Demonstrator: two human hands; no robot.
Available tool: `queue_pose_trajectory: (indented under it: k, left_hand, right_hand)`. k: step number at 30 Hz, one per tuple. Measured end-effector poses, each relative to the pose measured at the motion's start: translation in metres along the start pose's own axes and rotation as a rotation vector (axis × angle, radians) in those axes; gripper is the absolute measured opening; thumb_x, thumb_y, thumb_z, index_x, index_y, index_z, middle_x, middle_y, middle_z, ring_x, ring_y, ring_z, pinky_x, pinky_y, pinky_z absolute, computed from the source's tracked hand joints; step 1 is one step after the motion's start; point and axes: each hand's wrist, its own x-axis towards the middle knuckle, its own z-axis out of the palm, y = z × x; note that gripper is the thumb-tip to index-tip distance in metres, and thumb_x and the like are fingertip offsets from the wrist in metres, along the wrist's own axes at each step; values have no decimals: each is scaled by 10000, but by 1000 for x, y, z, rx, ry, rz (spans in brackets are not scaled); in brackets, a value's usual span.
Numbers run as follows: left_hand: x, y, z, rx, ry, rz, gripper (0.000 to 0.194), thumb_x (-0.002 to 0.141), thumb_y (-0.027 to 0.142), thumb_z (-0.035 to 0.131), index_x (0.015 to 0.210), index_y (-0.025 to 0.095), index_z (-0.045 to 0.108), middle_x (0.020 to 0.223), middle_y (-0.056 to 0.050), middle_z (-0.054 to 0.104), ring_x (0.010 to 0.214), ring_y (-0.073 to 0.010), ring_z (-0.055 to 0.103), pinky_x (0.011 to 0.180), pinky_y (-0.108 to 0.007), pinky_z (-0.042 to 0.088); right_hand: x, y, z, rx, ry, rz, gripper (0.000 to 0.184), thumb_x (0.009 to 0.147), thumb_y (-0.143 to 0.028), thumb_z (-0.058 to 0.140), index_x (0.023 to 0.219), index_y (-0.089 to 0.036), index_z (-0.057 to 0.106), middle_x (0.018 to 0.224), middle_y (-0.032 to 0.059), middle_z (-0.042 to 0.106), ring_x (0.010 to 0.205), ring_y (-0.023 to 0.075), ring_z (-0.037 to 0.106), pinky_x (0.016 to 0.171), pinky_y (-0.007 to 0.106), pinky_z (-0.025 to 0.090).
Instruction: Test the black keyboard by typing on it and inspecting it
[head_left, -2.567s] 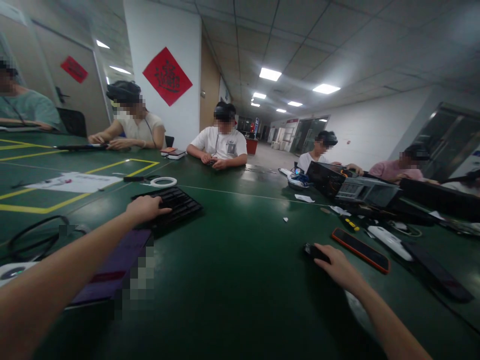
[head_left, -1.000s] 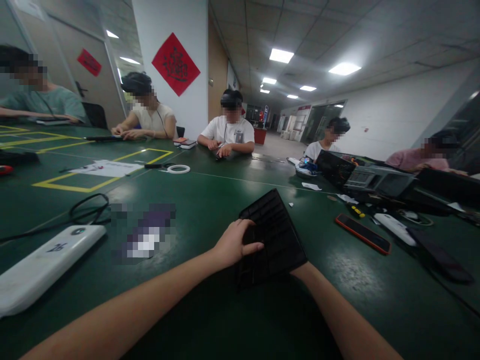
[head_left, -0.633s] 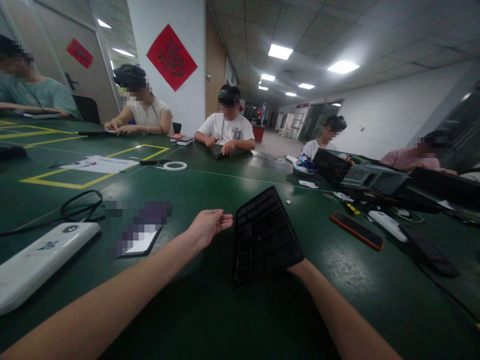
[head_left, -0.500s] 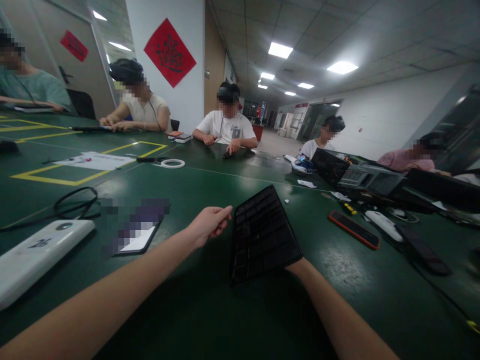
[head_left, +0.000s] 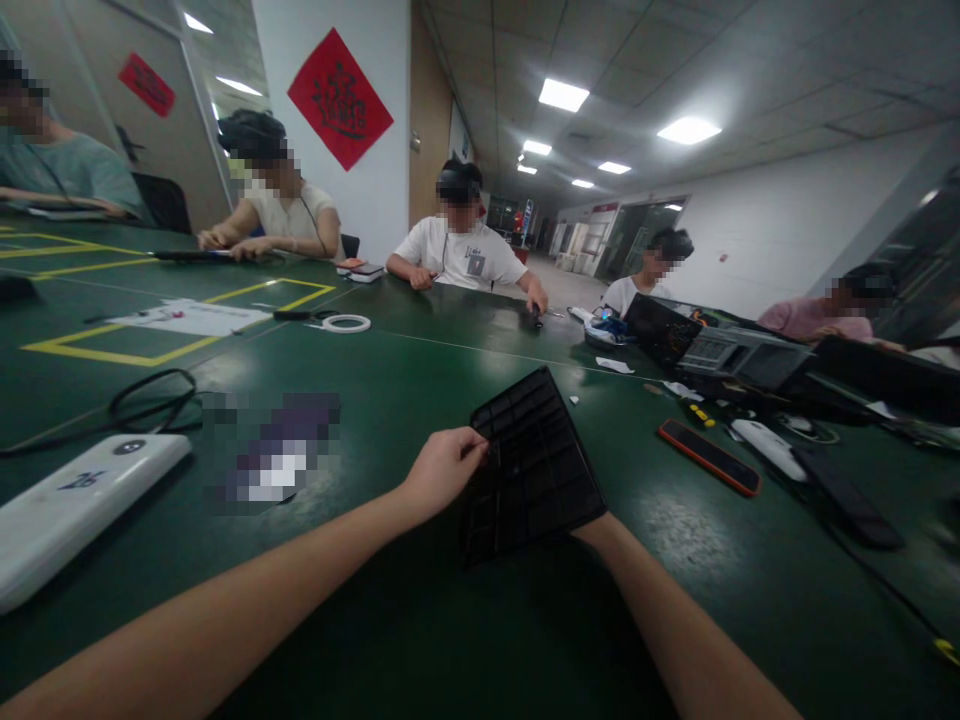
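A black tray divided into several small compartments stands tilted above the green table, its compartment side facing me. My right hand is behind its lower right corner and holds it up; only the wrist shows, the fingers are hidden by the tray. My left hand is closed in a pinch at the tray's left side, fingertips over the compartments near the edge. Whatever may be between thumb and finger is too small to make out.
To the left lie a white power bank, a black cable and a blurred dark phone-like item. An orange-rimmed phone and a white device are at right. Several people sit around the table.
My left hand has moved right, from just beside the tray to over its left edge. The tray stays nearly still. Across the table, a person's hand has shifted to the right.
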Motion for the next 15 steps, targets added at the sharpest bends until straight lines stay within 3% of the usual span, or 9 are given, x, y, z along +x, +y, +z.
queue_pose_trajectory:
  k: [7,11,15]
  left_hand:
    - [-7,-1,12,309,47,136,241,825,248,373,789,154,592,763,-69,611,717,-186,550,642,-308,406]
    - [-8,1,7,327,-38,207,239,823,221,367,852,155,594,817,-82,617,768,-196,557,683,-315,413]
    - [0,3,-5,282,-141,182,188,795,220,421,758,164,597,738,-46,606,693,-165,552,624,-270,401]
  right_hand:
    - [-3,-10,4,163,-67,46,279,643,-461,587,854,-282,621,901,3,649,857,188,576,814,383,473]
    - [-4,-20,6,51,-112,-7,391,625,-500,594,962,-302,598,1078,3,603,1017,199,532,953,388,388]
    - [-3,-15,5,-9,-90,-16,401,666,-525,535,992,-296,579,1086,22,601,1003,201,543,924,406,411]
